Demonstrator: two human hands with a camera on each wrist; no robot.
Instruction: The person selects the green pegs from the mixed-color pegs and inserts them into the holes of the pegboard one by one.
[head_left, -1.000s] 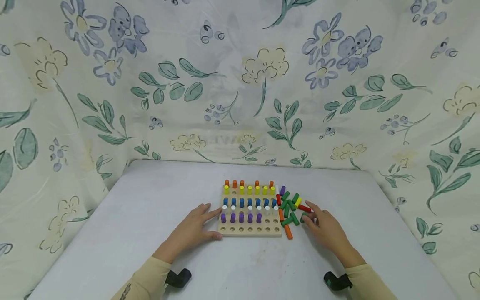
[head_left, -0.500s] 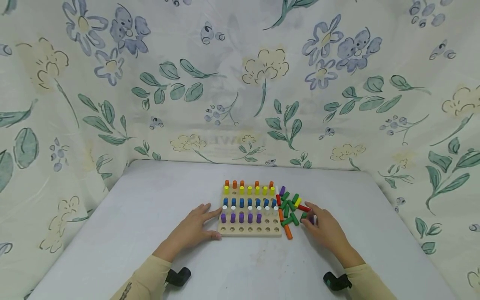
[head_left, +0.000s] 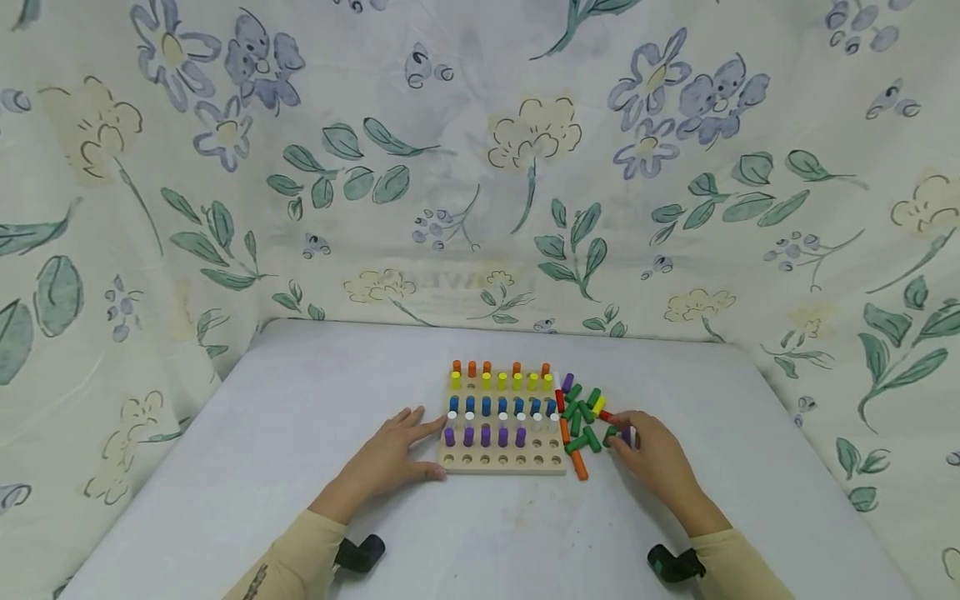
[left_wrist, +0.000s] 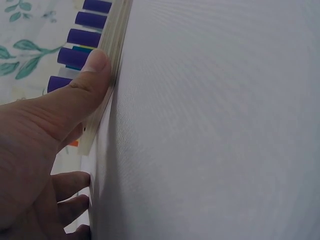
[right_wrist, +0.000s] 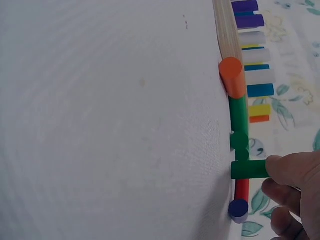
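Note:
A wooden pegboard point(head_left: 502, 468) stands mid-table with rows of orange, yellow, blue, white and purple pegs upright in its holes. My left hand point(head_left: 393, 454) lies at its near left corner, thumb against the front edge and index finger at the left side. In the left wrist view the thumb point(left_wrist: 96, 61) overlaps that wooden edge, and the other fingertips rest on the table. My right hand point(head_left: 656, 458) pinches the top of a green peg point(right_wrist: 250, 169), which stands upright on the table. A purple peg point(right_wrist: 238, 210) lies close by, partly behind the fingers in the head view.
Loose green pegs point(head_left: 576, 425) lie in a pile right of the board, with orange point(head_left: 580, 465), red point(head_left: 559, 401), yellow point(head_left: 598, 405) and purple point(head_left: 567, 382) ones among them. A floral cloth point(head_left: 450, 208) hangs behind the white table point(head_left: 337, 367).
My right index finger has drawn down and in toward the green peg, and the purple peg beside it shows more. My left hand and the board keep their places.

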